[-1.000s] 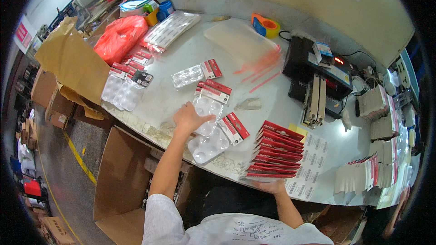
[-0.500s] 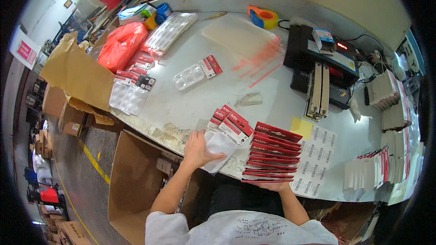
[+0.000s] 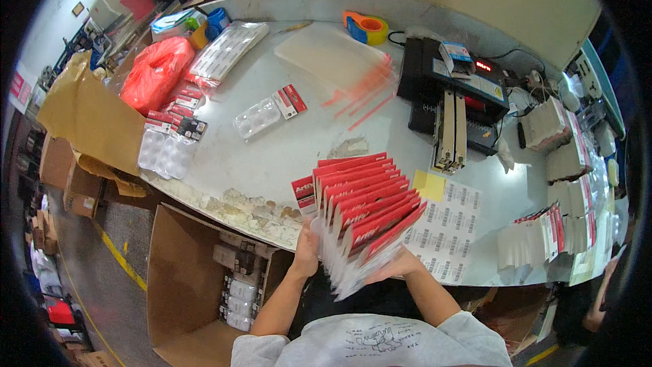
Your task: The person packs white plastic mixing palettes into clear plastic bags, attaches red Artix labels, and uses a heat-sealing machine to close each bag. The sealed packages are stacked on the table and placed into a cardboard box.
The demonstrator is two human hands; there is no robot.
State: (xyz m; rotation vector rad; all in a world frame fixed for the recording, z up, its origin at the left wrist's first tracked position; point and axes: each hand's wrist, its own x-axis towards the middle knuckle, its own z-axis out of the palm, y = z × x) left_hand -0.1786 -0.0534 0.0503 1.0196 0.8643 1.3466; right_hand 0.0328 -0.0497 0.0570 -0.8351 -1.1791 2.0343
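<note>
A fanned stack of red-topped clear packets (image 3: 367, 211) is gripped between my two hands at the table's front edge. My left hand (image 3: 308, 248) closes on the stack's left side, and my right hand (image 3: 394, 266) supports it from the lower right. Most of my fingers are hidden behind the packets. Another red-topped card (image 3: 303, 194) shows at the stack's left edge. Farther off, a single clear packet with round bumps (image 3: 259, 117) lies on the table, and more such packets (image 3: 163, 153) lie at the left by a brown paper sheet.
A black sealing machine (image 3: 451, 95) stands at the back right. Barcode label sheets (image 3: 445, 238) lie right of my hands. Several packet stacks (image 3: 533, 241) line the right side. Clear bags (image 3: 333, 61) and a tape roll (image 3: 367, 28) lie at the back. An open carton (image 3: 173, 285) holds packets below left.
My left hand has brought the loose packets from the left over to the stack. The stack has tilted and fanned out, and both hands now hold it. The view has shifted slightly.
</note>
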